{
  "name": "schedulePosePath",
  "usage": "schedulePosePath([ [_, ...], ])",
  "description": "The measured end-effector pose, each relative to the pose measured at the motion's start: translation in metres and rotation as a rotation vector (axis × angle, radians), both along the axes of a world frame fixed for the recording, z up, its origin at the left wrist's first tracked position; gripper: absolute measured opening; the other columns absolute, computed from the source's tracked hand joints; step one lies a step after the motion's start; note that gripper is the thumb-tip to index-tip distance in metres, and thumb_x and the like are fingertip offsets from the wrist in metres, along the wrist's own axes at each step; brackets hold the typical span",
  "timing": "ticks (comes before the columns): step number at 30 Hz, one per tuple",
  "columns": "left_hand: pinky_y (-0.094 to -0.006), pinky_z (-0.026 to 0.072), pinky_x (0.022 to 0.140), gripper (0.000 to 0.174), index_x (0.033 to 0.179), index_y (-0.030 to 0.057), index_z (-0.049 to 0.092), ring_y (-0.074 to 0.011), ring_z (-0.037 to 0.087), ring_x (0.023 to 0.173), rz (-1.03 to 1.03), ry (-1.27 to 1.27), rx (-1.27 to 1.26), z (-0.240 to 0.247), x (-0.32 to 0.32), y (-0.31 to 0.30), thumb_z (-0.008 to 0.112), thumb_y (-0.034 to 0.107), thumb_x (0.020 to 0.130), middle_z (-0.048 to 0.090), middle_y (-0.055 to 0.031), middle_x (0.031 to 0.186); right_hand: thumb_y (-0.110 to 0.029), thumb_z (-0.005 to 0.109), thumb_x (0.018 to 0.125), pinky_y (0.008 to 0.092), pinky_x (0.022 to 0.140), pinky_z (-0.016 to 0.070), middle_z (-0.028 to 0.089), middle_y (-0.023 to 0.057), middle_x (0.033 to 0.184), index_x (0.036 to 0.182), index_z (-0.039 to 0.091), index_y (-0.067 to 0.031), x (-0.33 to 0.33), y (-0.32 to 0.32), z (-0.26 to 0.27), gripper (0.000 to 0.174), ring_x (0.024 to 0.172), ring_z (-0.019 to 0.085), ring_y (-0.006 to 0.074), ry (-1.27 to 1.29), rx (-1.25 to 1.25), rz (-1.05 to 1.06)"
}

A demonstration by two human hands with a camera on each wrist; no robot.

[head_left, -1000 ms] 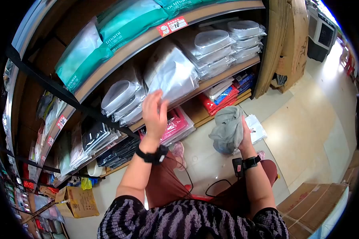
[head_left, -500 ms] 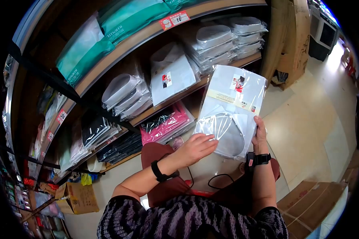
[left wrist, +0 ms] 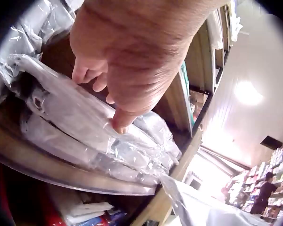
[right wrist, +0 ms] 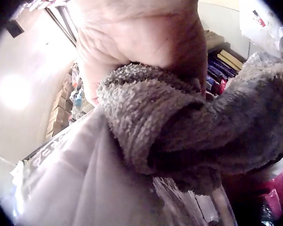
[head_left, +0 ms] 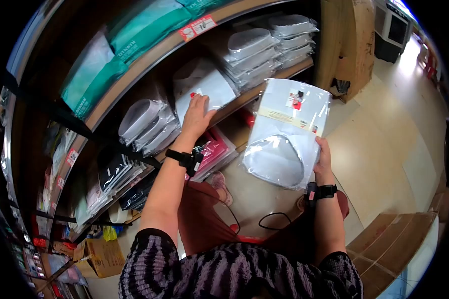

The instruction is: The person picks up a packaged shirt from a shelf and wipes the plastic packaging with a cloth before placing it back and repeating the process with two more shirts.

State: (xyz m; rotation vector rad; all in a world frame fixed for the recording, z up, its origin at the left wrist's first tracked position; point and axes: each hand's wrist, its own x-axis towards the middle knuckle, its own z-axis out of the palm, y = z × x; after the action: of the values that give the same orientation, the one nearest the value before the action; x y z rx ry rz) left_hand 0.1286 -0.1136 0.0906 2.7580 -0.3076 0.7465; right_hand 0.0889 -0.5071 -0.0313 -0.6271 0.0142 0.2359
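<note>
My right hand (head_left: 323,158) grips the right edge of a folded white shirt (head_left: 282,124) in a clear plastic bag. Its collar is toward me, and a small picture card and a pale paper band show near the far end. In the right wrist view a fuzzy grey cloth (right wrist: 137,108) is bunched in the same hand; the bagged shirt hides it from the head camera. Over at the shelf, my left hand (head_left: 197,115) lies on another bagged white shirt (head_left: 219,89), fingers extended over its card. The left wrist view shows the thumb touching the plastic of stacked bags (left wrist: 80,127).
More bagged white shirts are stacked left (head_left: 147,119) and right (head_left: 252,45) on this shelf (head_left: 244,107). Teal packages (head_left: 144,35) fill the one above. Pink bagged goods (head_left: 217,149) lie below. Cardboard boxes (head_left: 394,239) stand at the right, and a dark strap (head_left: 80,127) crosses the shelves.
The bagged shirt came into the right hand, over the grey cloth. My left hand went from the shelf to that shirt, then back onto the shelf's bagged shirt.
</note>
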Motion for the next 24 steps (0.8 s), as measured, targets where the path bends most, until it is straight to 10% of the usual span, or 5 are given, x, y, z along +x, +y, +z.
schedulePosePath([
  [10,-0.0426,0.0457,0.080,0.028,0.110,0.0074,0.058,-0.0349,0.057,0.093,0.248,-0.001,0.307,0.034,0.044,-0.008,0.059,0.019,0.084,0.058,-0.0164,0.105,-0.020,0.057,0.080,0.0347,0.093,0.0461,0.050,0.0176,0.124,0.134,0.032,0.0011,-0.006,0.007,0.020,0.063,0.109,0.055,0.0256,-0.054,-0.077,0.000],
  [13,-0.0399,0.0460,0.081,0.035,0.116,0.0051,0.056,-0.0343,0.058,0.093,-0.102,-0.216,0.079,0.029,0.030,-0.037,0.060,0.018,0.084,0.059,-0.0175,0.106,-0.021,0.057,0.080,0.0345,0.093,0.0462,0.050,0.0174,0.124,0.134,0.032,0.0008,-0.004,0.005,0.021,0.063,0.108,0.055,0.0250,-0.088,-0.082,0.016],
  [16,-0.0294,0.0459,0.080,0.067,0.130,-0.0040,0.042,-0.0170,0.058,0.095,-0.158,0.383,-0.686,-0.006,-0.005,-0.085,0.066,0.039,0.084,0.062,-0.0113,0.103,-0.021,0.058,0.080,0.0339,0.092,0.0465,0.051,0.0166,0.123,0.133,0.033,0.0009,-0.004,0.004,0.020,0.062,0.107,0.055,0.0239,-0.078,-0.075,0.016],
  [19,-0.0323,0.0463,0.093,0.058,0.133,-0.0040,0.040,-0.0211,0.056,0.110,-0.387,1.140,-1.608,-0.037,-0.028,-0.110,0.059,0.030,0.090,0.054,-0.0140,0.125,-0.020,0.061,0.081,0.0323,0.088,0.0474,0.053,0.0148,0.119,0.130,0.038,0.0013,-0.006,0.007,0.023,0.058,0.104,0.057,0.0216,-0.072,-0.104,-0.001],
  [24,-0.0342,0.0474,0.093,0.045,0.128,-0.0038,0.045,-0.0228,0.059,0.106,-0.375,1.223,-1.764,-0.067,-0.037,-0.123,0.057,0.019,0.091,0.057,-0.0148,0.121,-0.018,0.061,0.087,0.0277,0.079,0.0475,0.061,0.0098,0.105,0.117,0.051,0.0018,-0.002,0.005,0.024,0.038,0.090,0.059,0.0150,0.005,-0.473,-0.239],
])
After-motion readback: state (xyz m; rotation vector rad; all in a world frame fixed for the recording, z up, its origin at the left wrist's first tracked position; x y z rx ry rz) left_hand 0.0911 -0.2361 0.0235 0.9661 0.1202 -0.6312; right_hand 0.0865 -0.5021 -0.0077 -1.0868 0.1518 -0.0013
